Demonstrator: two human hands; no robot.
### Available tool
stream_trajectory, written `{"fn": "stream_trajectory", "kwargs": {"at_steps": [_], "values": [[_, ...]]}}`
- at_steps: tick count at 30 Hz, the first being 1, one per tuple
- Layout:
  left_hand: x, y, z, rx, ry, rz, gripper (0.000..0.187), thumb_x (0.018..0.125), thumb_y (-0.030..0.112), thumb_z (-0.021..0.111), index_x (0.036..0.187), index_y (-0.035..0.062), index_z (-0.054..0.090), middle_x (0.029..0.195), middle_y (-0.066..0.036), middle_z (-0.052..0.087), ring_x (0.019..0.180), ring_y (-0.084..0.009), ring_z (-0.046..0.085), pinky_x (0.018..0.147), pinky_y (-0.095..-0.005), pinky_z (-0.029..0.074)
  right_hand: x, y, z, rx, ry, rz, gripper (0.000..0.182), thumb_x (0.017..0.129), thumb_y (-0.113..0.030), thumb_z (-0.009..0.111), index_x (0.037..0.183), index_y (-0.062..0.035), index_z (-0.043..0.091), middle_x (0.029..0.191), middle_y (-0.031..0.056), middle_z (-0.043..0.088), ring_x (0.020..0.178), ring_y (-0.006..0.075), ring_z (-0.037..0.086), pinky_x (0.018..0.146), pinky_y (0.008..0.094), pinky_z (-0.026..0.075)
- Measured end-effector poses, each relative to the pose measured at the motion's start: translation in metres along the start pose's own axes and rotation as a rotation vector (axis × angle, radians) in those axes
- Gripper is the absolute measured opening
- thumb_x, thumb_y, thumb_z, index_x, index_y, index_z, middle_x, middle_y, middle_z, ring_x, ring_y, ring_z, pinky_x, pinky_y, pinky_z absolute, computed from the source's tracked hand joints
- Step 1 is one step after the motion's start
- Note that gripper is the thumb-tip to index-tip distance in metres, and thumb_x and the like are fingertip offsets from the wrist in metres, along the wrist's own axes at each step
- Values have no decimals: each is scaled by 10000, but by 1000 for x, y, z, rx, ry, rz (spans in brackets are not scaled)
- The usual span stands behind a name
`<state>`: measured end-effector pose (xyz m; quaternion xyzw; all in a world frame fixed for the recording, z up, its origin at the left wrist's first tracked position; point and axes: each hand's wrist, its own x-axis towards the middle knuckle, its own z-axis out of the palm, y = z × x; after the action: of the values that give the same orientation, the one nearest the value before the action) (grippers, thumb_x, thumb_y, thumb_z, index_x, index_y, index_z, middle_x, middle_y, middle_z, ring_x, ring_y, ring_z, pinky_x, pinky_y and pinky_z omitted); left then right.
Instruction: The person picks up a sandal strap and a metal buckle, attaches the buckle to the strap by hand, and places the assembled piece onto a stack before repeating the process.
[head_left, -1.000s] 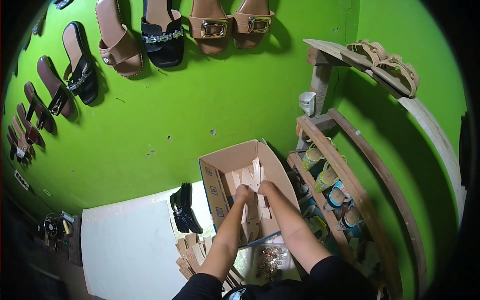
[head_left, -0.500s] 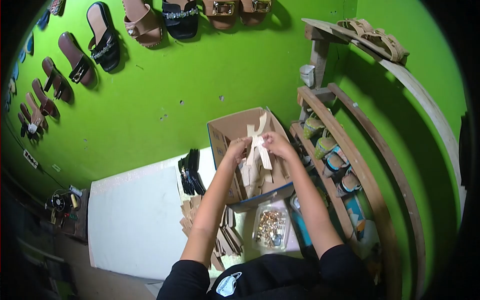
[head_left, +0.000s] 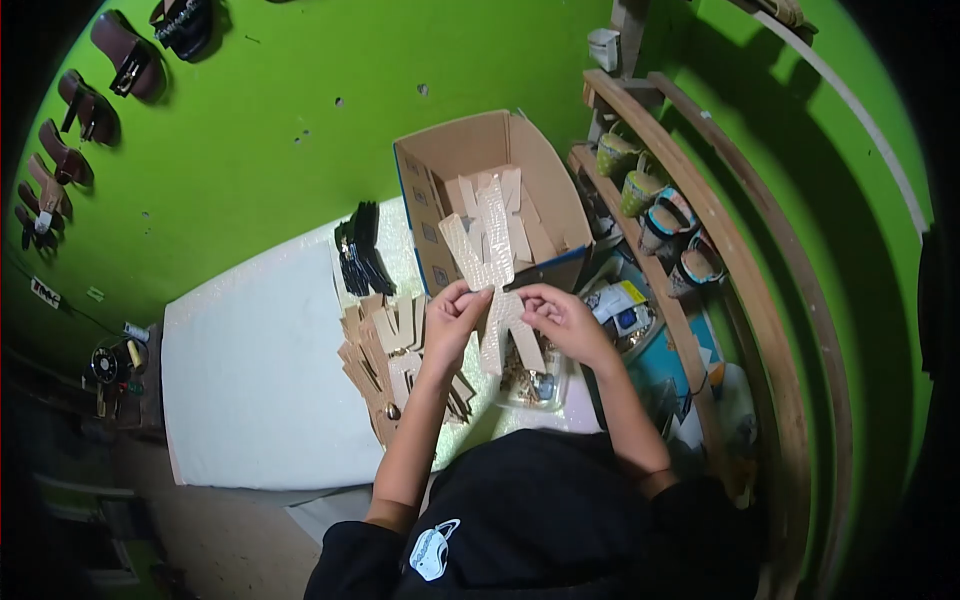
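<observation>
A cream, crocodile-textured X-shaped sandal strap [head_left: 497, 262] is held up in front of me, its arms spread. My left hand [head_left: 455, 318] pinches it at the middle from the left. My right hand [head_left: 560, 322] has its thumb and fingers closed on the other side of the crossing. Behind the strap stands an open cardboard box [head_left: 425, 220] with more flat cut pieces [head_left: 527, 215] inside. Below my hands, partly hidden by the strap, is a clear plastic container [head_left: 545, 398] of shiny metallic bits. Brown and beige strap pieces [head_left: 368, 365] lie in piles by my left forearm.
Black straps [head_left: 362, 255] are bundled left of the box on the white-covered table [head_left: 250, 370]. A wooden rack [head_left: 720, 230] holding shoes [head_left: 660, 225] runs along the right. Sandals [head_left: 128, 60] hang on the green wall [head_left: 270, 170].
Both hands have drawn the strap back from over the box toward me, and it now shows its textured face. The view has tilted downward.
</observation>
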<state>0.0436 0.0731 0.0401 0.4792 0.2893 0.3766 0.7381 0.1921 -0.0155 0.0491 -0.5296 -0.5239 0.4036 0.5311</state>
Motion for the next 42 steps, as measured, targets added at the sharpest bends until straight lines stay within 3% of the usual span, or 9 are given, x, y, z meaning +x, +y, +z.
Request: {"fn": "stream_trajectory", "kwargs": {"at_steps": [4,7,10,12,14,18,31,37,42], "values": [[-30,-23,-13,9,49,3,178,780,58,562,942,-11,532,759,-33,608,636,-10,511,523,-123,367,-23,29,8,73,-72,95,227,775,-42,529,996,4,510,740,8,512,645,48,483,574,181,396],[-39,-37,-33,61,136,37,90,773,61,575,826,17,517,656,20,562,532,15,418,454,-126,295,-31,39,10,-158,-89,163,164,791,-74,510,933,7,531,833,75,586,743,114,570,616,223,431],[-45,-47,-50,118,195,44,93,767,58,584,794,37,497,627,40,537,520,22,382,442,-127,275,-39,58,14,-338,-171,175,103,764,-56,523,848,-12,561,836,86,589,684,151,578,596,247,439],[-47,-52,-56,118,198,50,85,770,54,578,767,48,493,636,36,541,535,19,400,460,-125,288,-44,68,18,-526,-221,198,66,721,-65,550,771,-54,591,818,70,581,724,186,562,652,291,423],[-49,-57,-58,116,203,54,89,773,51,572,740,60,489,645,33,546,551,17,418,477,-123,300,-52,87,23,-926,-301,-53,58,685,-101,573,729,-102,611,779,51,562,789,196,519,717,330,373],[-52,-66,-55,112,218,44,93,772,62,577,818,22,507,643,28,555,526,19,409,442,-122,277,-51,96,29,-1112,-377,-49,99,665,-102,526,697,-115,618,831,46,539,882,198,463,774,349,304],[-55,-80,-58,152,165,-19,84,773,55,576,830,43,515,646,45,538,545,15,417,462,-126,295,-53,107,32,-1051,-507,-103,143,667,-82,489,698,-97,628,889,66,507,924,204,423,803,353,281],[-56,-80,-61,175,203,-1,79,778,65,571,788,21,506,604,48,523,511,21,385,439,-133,260,-51,108,35,-1079,-385,-69,126,662,-85,491,680,-64,614,897,91,492,921,230,415,805,360,278],[-57,-81,-60,156,219,3,74,777,62,570,786,27,505,598,51,520,506,24,380,435,-133,255,-53,120,42,-1041,-236,-197,88,632,-74,515,678,-57,588,877,87,483,903,235,416,775,359,286]]}}
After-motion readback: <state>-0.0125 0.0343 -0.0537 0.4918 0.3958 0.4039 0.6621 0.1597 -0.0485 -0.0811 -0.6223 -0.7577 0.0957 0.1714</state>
